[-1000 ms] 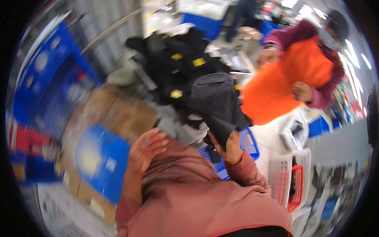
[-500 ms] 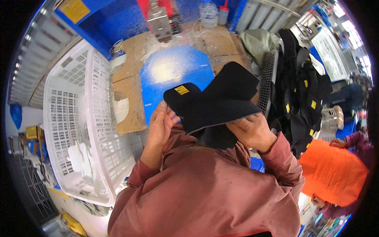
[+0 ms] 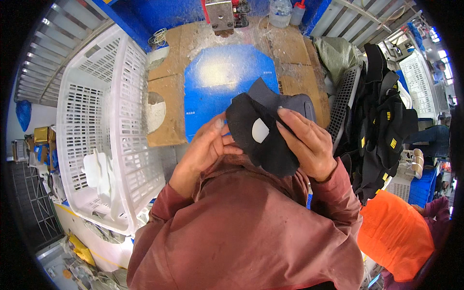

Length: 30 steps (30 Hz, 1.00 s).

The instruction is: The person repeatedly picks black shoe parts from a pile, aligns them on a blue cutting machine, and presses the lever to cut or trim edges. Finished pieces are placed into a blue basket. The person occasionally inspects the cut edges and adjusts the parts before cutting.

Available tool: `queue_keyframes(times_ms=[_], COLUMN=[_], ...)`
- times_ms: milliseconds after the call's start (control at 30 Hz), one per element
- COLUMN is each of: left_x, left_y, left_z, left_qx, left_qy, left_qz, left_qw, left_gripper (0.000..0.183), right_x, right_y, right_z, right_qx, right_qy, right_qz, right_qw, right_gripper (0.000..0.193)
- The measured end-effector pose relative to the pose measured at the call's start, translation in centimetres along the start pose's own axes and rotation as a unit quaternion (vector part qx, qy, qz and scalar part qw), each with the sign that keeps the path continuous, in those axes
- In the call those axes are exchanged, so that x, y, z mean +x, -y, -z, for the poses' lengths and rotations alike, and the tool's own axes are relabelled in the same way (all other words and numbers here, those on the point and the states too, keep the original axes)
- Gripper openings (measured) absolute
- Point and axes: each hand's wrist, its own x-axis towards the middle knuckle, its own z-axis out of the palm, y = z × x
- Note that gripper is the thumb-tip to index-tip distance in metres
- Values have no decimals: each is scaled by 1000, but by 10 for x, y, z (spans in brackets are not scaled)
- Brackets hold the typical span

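Cardboard-covered surface (image 3: 164,87) straight ahead, dusted with pale fibres; best kept free of contact with clean cloth. White lattice crate (image 3: 137,96) upright at the left, with white pieces (image 3: 96,174) inside; keep the left sleeve (image 3: 166,208) from catching on the rim. Heap of black fabric pieces with yellow labels (image 3: 382,145) at the right, just beside a tilted dark mesh crate (image 3: 345,101); avoid dragging trailing ends into the work. Blue sheet (image 3: 208,96) lying on the cardboard, whitened across the far middle; probably the smoothest place for flattening cloth.

Folded black fabric piece (image 3: 241,118) held up in the air, seen against the near right corner of the blue sheet. Turn slowly, keeping the layers from bunching. Machine's metal block (image 3: 220,17) at the far edge, well apart; worth staying clear of.

Right-hand fingers (image 3: 296,122): grasping the piece by the right side, tips laid over the upper face; keep a firm but uncrushing pinch. Left-hand fingers (image 3: 229,149): half curled beside the left edge; cannot tell whether gripping. Better to support that edge lightly and evenly.

Dark grey tab (image 3: 302,104) with a raised oval, beyond the right-hand grasp: keep straight, not doubled under. White rounded patch (image 3: 260,130) mid-piece: smooth any creases around the rim.
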Motion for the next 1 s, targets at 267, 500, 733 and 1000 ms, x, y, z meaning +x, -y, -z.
queue_keyframes(times_ms=[267, 500, 733, 1000], left_x=[20, 10, 3, 18], left_y=[30, 24, 24, -34], left_z=[27, 11, -7, 8], left_qx=[-272, -91, -108, 213], left_qy=[67, 60, -15, -110], left_qz=[25, 65, 61, -31], left_qw=[960, 992, 992, 970], left_gripper=[89, 75, 49, 34], right_x=[-23, -44, -46, -90], right_y=[6, -2, -7, -30], right_z=[-2, -34, -35, -43], right_qx=[163, 200, 69, 52], right_qy=[-166, -190, -99, -63], right_qz=[-163, -199, -123, -290], right_qw=[959, 940, 985, 953], right_gripper=[36, 38, 33, 49])
